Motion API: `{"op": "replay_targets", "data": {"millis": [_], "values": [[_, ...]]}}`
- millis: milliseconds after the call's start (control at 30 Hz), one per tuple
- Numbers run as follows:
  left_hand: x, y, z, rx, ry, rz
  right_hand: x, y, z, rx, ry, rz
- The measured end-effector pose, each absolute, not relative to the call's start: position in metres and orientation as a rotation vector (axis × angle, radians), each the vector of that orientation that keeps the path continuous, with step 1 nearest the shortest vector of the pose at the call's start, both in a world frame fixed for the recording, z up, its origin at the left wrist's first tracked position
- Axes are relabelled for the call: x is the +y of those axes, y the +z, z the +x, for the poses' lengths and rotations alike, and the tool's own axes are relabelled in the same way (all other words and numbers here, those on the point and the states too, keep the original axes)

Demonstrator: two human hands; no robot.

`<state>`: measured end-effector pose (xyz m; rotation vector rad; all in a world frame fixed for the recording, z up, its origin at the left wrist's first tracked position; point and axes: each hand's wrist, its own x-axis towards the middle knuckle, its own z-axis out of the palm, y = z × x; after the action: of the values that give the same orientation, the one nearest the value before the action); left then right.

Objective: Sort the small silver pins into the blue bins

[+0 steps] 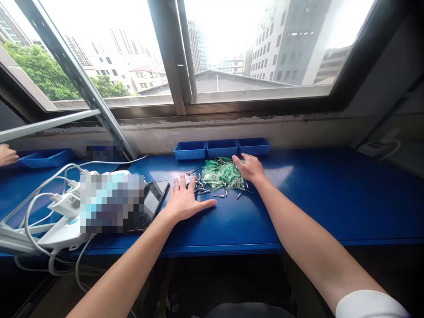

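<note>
A heap of small green plastic pieces [218, 175], shiny and flat, lies on the blue tabletop [225, 225]. Thin dark metal pins or bit-like parts [218, 196] are scattered around its near and left edges. My left hand [184, 198] rests on the table just left of the heap, fingers spread, thumb pointing right, nothing held. At the heap's right edge, my right hand [250, 167] reaches over the green pieces, thumb and forefinger apart. Its other fingers are partly hidden, and I see nothing gripped in it.
Three blue bins [221, 147] stand in a row behind the heap, against the wall. Left of my hand lie a dark phone [155, 198] and a white power strip [62, 232] with plugs and cables. Another person's hand [7, 155] shows at the far left near a blue tray [48, 158].
</note>
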<state>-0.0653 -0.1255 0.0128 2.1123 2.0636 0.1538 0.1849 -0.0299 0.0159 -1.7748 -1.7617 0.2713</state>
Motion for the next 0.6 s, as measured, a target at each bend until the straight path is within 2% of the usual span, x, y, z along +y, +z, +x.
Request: {"op": "replay_targets", "data": {"millis": [267,600], "values": [[-0.083,0.005,-0.041,1.900,0.313,2.231,-0.031,0.016,0.190,-1.731,0.529,-1.847],[-0.051,0.011,-0.022,1.696,0.462,2.504,-0.026,0.008,0.187,-1.918,0.329,-1.849]]}}
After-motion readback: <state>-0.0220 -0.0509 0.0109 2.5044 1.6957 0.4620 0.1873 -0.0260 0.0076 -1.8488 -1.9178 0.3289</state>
